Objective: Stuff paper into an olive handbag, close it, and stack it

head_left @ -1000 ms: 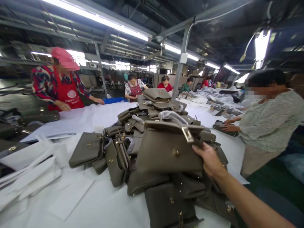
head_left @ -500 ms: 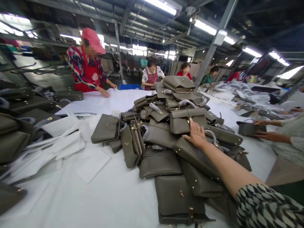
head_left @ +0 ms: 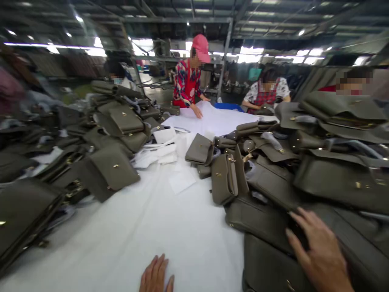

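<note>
Right hand (head_left: 319, 253): fingers spread, palm down on an olive handbag (head_left: 267, 221) low in the right-hand pile; grips nothing.
Left hand (head_left: 156, 275): flat and open on the white table cover (head_left: 146, 227), well left of that handbag.
Beside: upright bag (head_left: 225, 178) beyond.

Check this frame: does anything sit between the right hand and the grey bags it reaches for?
Nothing visible does. The right hand already lies spread on the grey bags at the pile's near edge; the left hand rests apart on the white table cover.
</note>
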Available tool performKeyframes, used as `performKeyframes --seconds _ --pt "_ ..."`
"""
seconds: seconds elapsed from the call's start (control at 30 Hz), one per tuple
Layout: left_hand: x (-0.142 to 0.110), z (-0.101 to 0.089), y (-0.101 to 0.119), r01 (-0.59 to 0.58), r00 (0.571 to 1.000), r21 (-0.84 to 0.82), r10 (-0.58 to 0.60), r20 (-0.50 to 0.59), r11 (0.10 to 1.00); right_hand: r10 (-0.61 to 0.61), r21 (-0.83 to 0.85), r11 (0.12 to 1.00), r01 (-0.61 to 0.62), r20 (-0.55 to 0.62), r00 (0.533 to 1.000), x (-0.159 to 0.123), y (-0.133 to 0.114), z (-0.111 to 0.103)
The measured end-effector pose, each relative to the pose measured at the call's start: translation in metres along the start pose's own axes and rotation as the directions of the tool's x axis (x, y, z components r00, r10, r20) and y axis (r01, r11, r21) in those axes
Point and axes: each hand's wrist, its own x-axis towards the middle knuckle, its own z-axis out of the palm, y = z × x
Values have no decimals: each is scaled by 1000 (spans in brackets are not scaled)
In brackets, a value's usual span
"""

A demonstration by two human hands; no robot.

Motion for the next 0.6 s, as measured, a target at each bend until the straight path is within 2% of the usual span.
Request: performKeyframes --seconds 0.07,0.17,0.23,0.3,0.37,0.47,0.53,0.6 --pt "4 -6 -1 -29 1000 50 29 -4 998 -127 151 982 113 87 988 -31 -58 40" --pt "9 -12 1 -36 999 71 37 -21 997 -238 259 947 189 173 956 -83 -133 117" --pt "8 -10 3 -43 998 68 46 -40 997 -233 215 958 190 197 952 -113 -167 164" --pt "4 -5 4 -13 999 57 15 -34 998 -266 149 960 237 221 938 -133 -186 195" --pt "-2 2 4 44 999 22 -43 -19 999 -312 93 950 299 217 925 -144 -192 209" --pt "2 5 2 105 994 -82 -107 -15 991 -360 35 932 360 194 913 -146 -190 210" --pt "19 1 -3 101 995 -178 -103 -4 979 -387 28 921 389 191 902 -145 -189 208" --pt "51 -7 -11 152 988 -273 -148 35 950 -377 22 925 380 175 909 -147 -190 211"
